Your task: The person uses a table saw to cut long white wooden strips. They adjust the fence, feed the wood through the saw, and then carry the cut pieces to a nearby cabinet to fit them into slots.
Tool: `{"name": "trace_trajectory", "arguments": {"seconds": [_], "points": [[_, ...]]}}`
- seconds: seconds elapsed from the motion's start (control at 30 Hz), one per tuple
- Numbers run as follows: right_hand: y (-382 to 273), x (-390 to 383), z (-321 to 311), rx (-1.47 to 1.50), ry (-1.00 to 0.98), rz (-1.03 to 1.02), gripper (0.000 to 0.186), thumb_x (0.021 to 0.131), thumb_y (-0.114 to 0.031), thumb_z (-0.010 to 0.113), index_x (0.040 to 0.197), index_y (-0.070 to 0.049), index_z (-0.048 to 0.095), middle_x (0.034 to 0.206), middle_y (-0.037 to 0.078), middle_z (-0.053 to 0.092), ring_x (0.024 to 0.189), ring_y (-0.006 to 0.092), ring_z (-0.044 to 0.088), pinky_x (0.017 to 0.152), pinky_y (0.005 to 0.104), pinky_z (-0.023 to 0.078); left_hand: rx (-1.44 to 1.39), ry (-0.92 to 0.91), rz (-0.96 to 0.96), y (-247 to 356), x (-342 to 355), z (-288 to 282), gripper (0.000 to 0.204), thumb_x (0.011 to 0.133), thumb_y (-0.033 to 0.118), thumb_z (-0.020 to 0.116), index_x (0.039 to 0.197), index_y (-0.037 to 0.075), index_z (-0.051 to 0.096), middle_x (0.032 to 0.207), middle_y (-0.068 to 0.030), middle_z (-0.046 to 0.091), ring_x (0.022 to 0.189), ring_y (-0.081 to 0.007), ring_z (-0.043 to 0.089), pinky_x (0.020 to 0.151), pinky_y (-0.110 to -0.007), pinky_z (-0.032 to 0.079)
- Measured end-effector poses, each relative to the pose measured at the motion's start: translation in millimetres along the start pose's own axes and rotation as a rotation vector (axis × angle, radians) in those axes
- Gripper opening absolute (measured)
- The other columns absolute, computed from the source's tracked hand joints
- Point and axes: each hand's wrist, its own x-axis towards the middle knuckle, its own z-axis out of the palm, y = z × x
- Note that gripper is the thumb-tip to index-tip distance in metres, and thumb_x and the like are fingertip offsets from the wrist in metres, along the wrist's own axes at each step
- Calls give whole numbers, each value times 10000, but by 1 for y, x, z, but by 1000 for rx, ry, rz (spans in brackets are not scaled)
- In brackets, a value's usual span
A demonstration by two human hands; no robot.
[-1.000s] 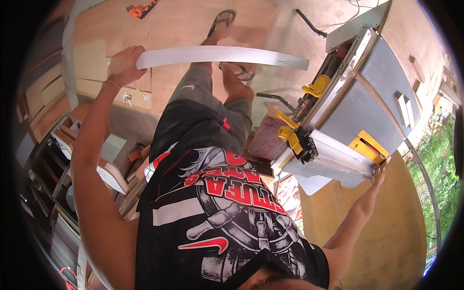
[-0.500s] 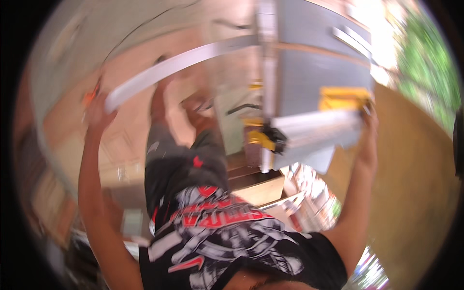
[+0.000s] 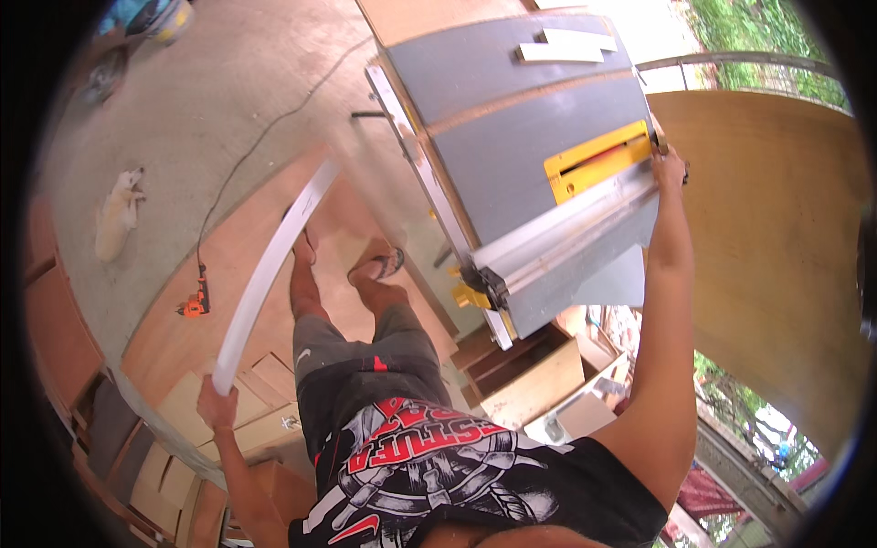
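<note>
My left hand (image 3: 217, 404) is closed round one end of a long white strip (image 3: 267, 267). The strip reaches up and away from it, over the floor beside my legs, with its other end in the air. My right arm stretches to the table saw (image 3: 512, 119), where my right hand (image 3: 670, 168) grips the far end of the silver rip fence (image 3: 566, 216). That fence lies alongside the yellow throat plate (image 3: 557, 179) with its dark slot. Two short white pieces (image 3: 559, 53) rest on the far part of the grey saw top.
An orange-and-black drill (image 3: 197, 301) with a cord lies on a plywood sheet (image 3: 169, 342) on the floor. A pale dog (image 3: 117, 215) lies further left. Wooden boxes (image 3: 534, 382) stand below the saw. A large brown board (image 3: 767, 237) rises at the right.
The white strip has swung left, away from the saw's edge, and my left hand has come down closer to me. My right hand remains at the fence. The view has turned.
</note>
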Motion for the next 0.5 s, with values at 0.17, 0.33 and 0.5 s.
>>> {"name": "trace_trajectory", "arguments": {"seconds": [0.17,0.33,0.5], "points": [[3,11,-11,-11,146,97,447,977,-449,561,1149,-51,669,1084,248,706,1066,435,657,914,514,513,-84,-24,-197,-20,-64,20,353,706,242,764,986,85,617,897,-180,713,856,-418,695,753,-544,548],[13,17,-67,-1,273,55,356,981,-373,583,1127,-61,676,1058,235,714,1031,431,666,883,514,518,-98,-93,-380,-40,-89,32,401,694,266,744,1023,70,626,956,-213,722,902,-432,697,795,-544,552],[20,16,-168,48,328,-68,308,959,-333,635,1141,-88,672,1043,231,705,1009,423,670,831,502,513,-200,-110,-454,-58,-78,35,474,682,283,738,1086,56,636,1019,-230,724,959,-440,693,838,-538,549]]}}
